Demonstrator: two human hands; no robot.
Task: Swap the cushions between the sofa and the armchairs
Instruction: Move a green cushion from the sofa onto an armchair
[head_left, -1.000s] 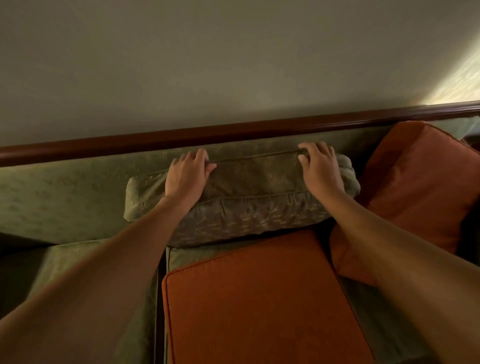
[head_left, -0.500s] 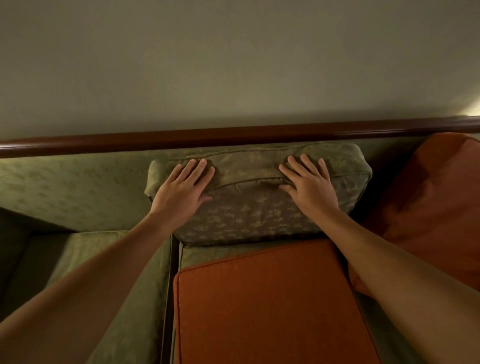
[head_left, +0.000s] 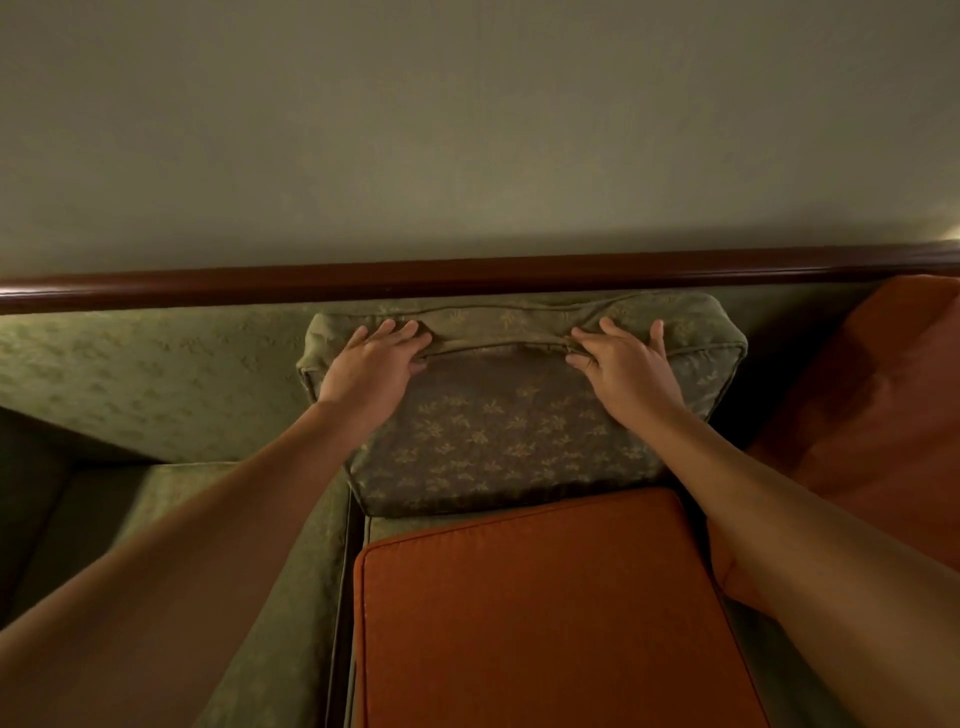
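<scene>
Left hand (head_left: 371, 364) and right hand (head_left: 628, 369) pinch the green cushion (head_left: 493, 426) along its top seam at 10 and 2 o'clock; keep both grips level

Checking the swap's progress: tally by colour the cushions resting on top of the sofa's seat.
orange cushions: 2
green cushion: 1
Total: 3

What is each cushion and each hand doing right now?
green cushion, upright against the sofa back, held at its top edge.
left hand, pinches the green cushion's top seam.
right hand, pinches the same seam.
orange seat cushion, lying flat on the seat.
orange back cushion, leaning at the right.
</scene>
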